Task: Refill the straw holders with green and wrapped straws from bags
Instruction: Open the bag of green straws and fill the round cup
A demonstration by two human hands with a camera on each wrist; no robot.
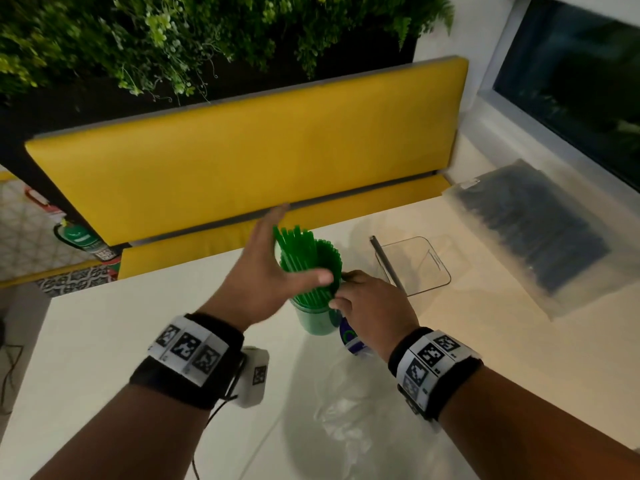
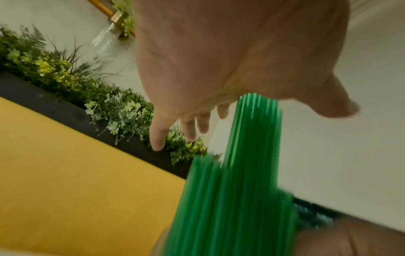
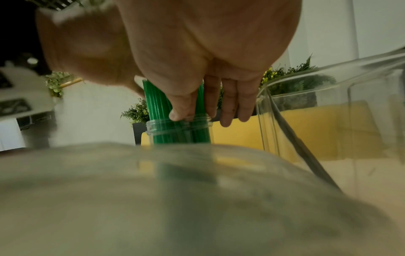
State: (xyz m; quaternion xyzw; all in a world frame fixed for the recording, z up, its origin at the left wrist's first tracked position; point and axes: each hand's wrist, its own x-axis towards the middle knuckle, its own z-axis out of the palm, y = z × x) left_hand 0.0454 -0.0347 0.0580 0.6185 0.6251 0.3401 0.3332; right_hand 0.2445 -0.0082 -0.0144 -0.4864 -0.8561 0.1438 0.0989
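Observation:
A bundle of green straws (image 1: 308, 258) stands upright in a round clear jar (image 1: 313, 322) in the middle of the white table (image 1: 121, 341). My left hand (image 1: 266, 265) lies flat against the bundle's left side, fingers straight and thumb across the front. In the left wrist view the palm (image 2: 219, 60) touches the straw tops (image 2: 252, 107). My right hand (image 1: 367, 303) is at the jar's right rim. In the right wrist view its thumb (image 3: 177, 114) and forefinger pinch some green straws (image 3: 155, 98) just above the jar mouth (image 3: 175, 124).
A square clear holder (image 1: 429, 271) with one dark straw (image 1: 384, 261) stands right of the jar. A bag of dark wrapped straws (image 1: 533, 230) lies at the far right. A crumpled clear bag (image 1: 346, 410) lies under my right wrist. A yellow bench (image 1: 242, 150) runs behind the table.

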